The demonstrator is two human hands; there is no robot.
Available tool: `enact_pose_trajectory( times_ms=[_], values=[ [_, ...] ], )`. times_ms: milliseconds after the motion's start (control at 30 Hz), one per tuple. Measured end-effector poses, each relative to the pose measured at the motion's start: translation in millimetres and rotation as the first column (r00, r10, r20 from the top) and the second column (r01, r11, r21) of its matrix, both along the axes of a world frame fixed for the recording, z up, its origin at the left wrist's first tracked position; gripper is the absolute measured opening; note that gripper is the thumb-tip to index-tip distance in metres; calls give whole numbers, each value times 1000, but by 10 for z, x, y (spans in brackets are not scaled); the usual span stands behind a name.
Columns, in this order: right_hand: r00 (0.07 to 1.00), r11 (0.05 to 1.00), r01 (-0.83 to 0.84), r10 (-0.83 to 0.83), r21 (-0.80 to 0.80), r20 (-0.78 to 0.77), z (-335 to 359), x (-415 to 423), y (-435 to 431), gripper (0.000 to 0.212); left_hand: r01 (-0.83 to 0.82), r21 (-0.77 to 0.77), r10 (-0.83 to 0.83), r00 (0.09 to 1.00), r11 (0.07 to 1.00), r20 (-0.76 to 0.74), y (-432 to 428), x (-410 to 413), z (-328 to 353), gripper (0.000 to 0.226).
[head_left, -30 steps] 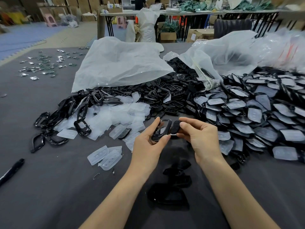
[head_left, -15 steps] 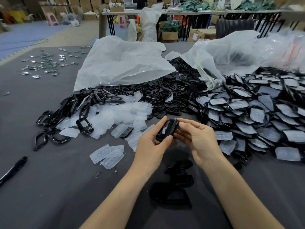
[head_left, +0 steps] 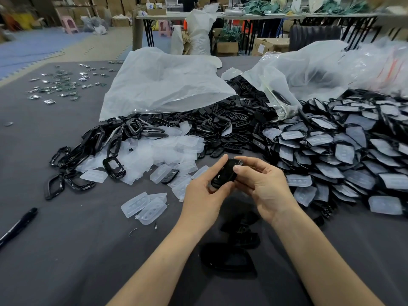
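loose frames point(head_left: 97, 140): a heap of bare black rims lies at the left of the bench point(head_left: 66, 250), untouched.
clear pads point(head_left: 159, 149): many lie loose just beside the frames, waiting for us.
left hand point(head_left: 203, 197): our grip pinches the near end of the black shell point(head_left: 224, 175) between thumb and fingers.
black shell: held above the bench between both hands; we judge it is mid-assembly and not yet set down.
right hand point(head_left: 267, 188): our grip curls round the shell's far side, thumb on top.
padded pile point(head_left: 353, 155): this large heap looks finished to us, but much stock remains.
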State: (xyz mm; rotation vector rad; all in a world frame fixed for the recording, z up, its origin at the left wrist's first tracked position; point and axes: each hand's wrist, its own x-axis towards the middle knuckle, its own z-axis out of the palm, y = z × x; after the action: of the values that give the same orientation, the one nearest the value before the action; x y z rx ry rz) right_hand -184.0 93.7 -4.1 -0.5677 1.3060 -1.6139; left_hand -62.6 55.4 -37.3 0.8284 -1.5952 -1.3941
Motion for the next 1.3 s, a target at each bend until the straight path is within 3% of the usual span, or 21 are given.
enact_pose_trajectory(
  times_ms=[167,300,433,667,800,933,1067,1167,1233,1300],
  values=[
    [990,1000,9,-5,-28,140,26,5,-14,15,-30,142,46,993,989,-111,14,-30,28,40],
    [982,997,44,-32,-60,187,25,22,-26,15,5,288,80,955,958,-285,10,-37,65,21],
    [978,995,71,-55,-76,199,23,5,-33,15,-9,393,159,923,919,-349,-9,-23,82,13],
    [980,995,33,-14,-93,200,49,-17,-22,15,-3,352,121,941,936,-315,-31,-19,58,15],
    [998,993,22,-29,-118,-53,46,-32,-18,18,-68,317,166,941,946,-293,-21,-15,49,14],
    [971,965,-87,26,-248,-238,79,-43,14,23,-19,430,159,943,903,-292,-47,11,90,20],
    [797,931,-320,165,-175,-582,144,-117,69,24,178,579,82,915,796,-395,-130,93,170,35],
    [708,901,-420,251,-107,-659,170,-130,99,27,212,544,21,921,812,-389,-164,136,167,18],
    [667,912,-396,204,-109,-716,173,-136,99,29,206,490,1,921,847,-389,-179,149,138,22],
    [602,957,-271,85,-103,-794,152,-184,84,34,156,457,49,913,876,-404,-211,174,131,24]
  ],
)
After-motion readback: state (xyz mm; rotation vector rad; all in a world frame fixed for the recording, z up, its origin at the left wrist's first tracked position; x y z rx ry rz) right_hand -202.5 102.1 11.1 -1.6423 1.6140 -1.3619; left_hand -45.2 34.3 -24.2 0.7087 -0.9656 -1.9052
